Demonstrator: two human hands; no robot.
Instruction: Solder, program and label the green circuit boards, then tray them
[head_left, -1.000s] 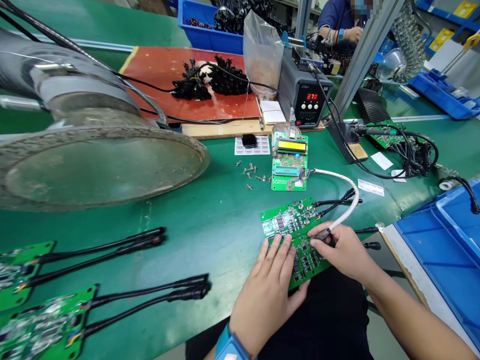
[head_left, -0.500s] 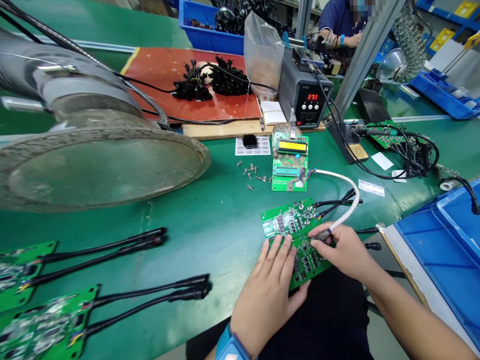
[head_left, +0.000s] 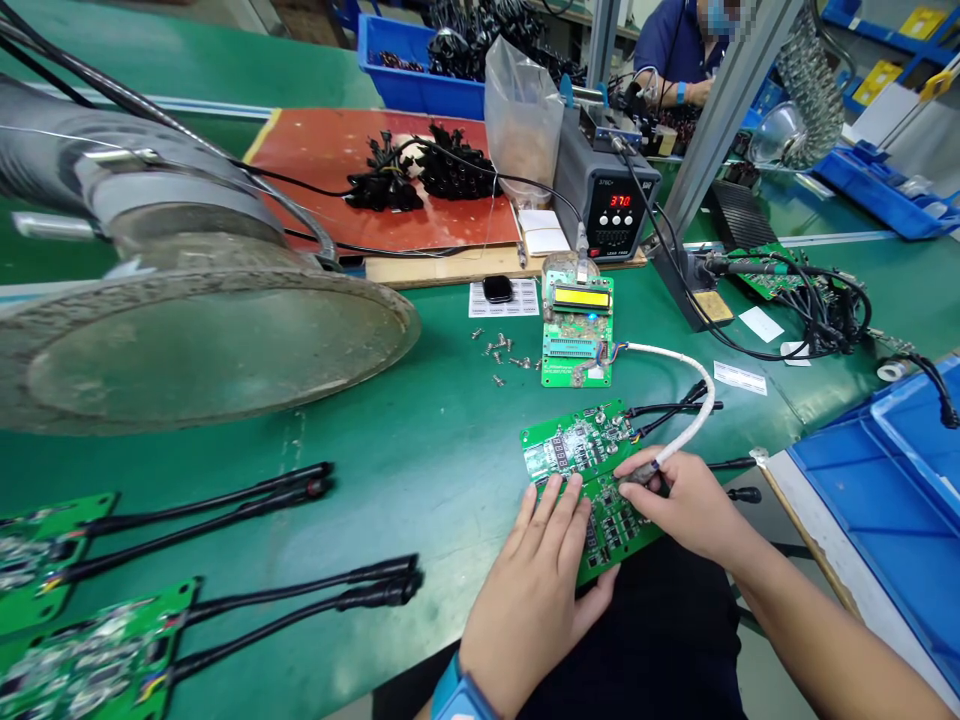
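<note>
Green circuit board (head_left: 577, 445), lying on the green bench mat (head_left: 420, 470). Left hand (head_left: 532, 600): open, fingers spread flat on the board. Right hand (head_left: 694, 505): pinching the dark plug (head_left: 641, 475) of a white-sheathed cable (head_left: 694, 425) over the board; contact with the board unclear. Beyond the board: LCD test board (head_left: 577, 330).

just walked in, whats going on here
A person's left hand is pressing flat on a green circuit board, while the right hand holds the plug of a white cable over it. The cable runs to a board with a lit yellow display. A co-worker sits farther back.
</note>
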